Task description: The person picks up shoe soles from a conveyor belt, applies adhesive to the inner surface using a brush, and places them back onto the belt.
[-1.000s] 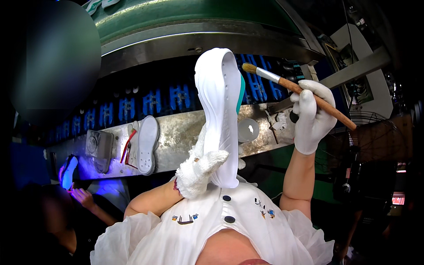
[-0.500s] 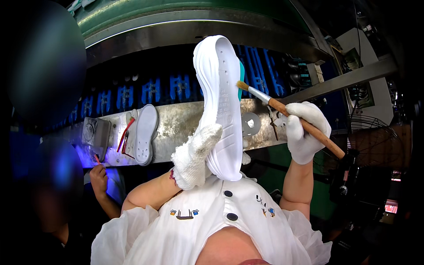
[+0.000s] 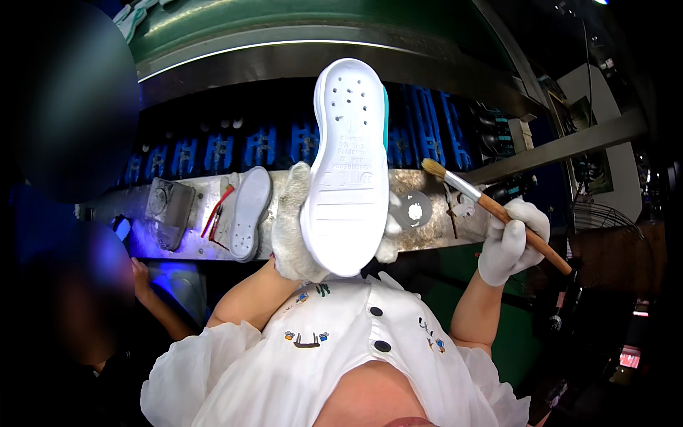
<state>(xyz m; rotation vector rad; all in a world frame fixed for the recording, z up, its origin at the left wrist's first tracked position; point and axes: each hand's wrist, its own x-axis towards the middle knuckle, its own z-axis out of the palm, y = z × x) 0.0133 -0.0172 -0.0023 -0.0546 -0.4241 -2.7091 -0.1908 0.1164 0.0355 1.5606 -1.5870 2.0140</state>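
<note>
A white shoe sole [image 3: 348,206] with small holes near its far end stands upright in the middle, its flat face toward me. Teal shows along its right edge. My left hand [image 3: 293,235], in a white knitted glove, grips the sole from behind; the thumb lies at its left side and fingertips show at its right. My right hand [image 3: 514,242], gloved in white, is closed around the wooden handle of a paintbrush [image 3: 482,199]. The brush's pale bristles point up and left, apart from the sole.
Behind the sole runs a stained metal bench [image 3: 284,192]. On it are another white sole [image 3: 250,213], red-handled brushes [image 3: 220,213], a clear box [image 3: 169,213] and a round grey dish [image 3: 413,209]. Blue racks [image 3: 219,151] line the back. A co-worker's hand [image 3: 141,274] is at left.
The sole has turned so its holed face is in full view. My right hand has drawn the brush right and down, away from the sole's edge.
</note>
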